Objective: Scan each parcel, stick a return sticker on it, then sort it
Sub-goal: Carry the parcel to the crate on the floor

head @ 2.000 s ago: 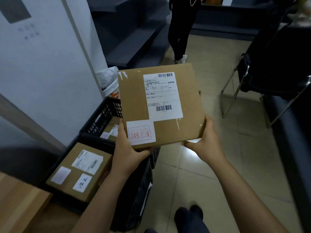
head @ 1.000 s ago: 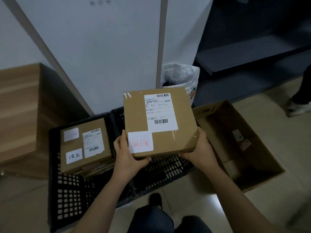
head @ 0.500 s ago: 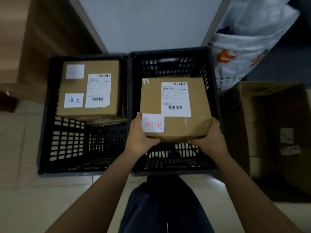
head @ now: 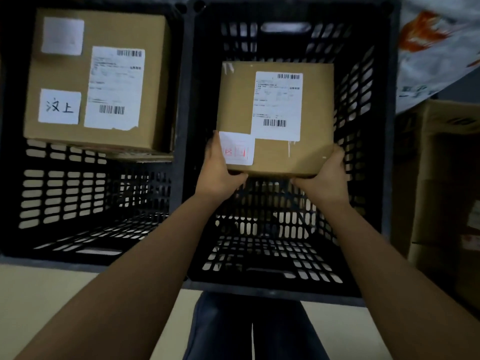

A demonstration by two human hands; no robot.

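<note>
Nearest the camera, dark trousers are seen over a pale floor, and two bare forearms are stretched forward from there. A brown cardboard parcel is held by its near corners inside the open top of a black slatted crate, clear of the crate floor visible beneath the knuckles. The left hand is clamped on the near-left corner, thumb laid up the left edge, fingers tucked under and mostly hidden. The right hand is closed on the near-right corner the same way, with only the thumb and knuckles shown.

Touching the left thumb, a white return sticker with red print is already stuck to the lid. Just beyond both thumbs, a shipping label with barcodes is seen. Sorting is judged to be the step in hand.

The parcel is judged stiff, fairly light and not slippery; the flat sides or the underside are the places to take hold, never the labels.

To the left of the left fingers, a second crate is loaded with another labelled box. To the right of the right fingers an open carton is seen, and farther off a printed bag.
</note>
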